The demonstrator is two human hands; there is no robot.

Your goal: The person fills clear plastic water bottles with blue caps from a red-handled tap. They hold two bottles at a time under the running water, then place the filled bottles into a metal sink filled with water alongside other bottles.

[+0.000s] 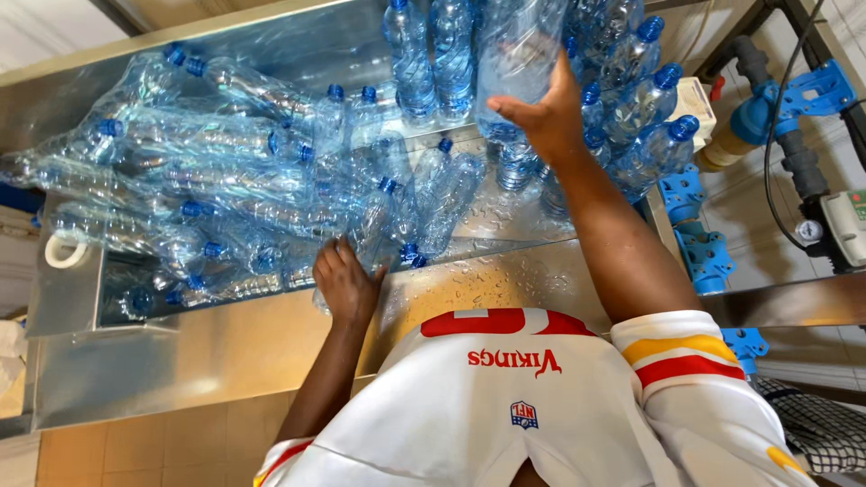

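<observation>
Two hands work apart: I see the right hand clamped on an upright bottle at upper centre, steadying it, the left hand gripping a lying bottle mid-frame.

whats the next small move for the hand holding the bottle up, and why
Probably set it upright beside the standing bottles. The right hand grips a clear bottle lifted above that capped group on the wet metal table, while the left hand rests on a bottle in the lying pile.
</observation>
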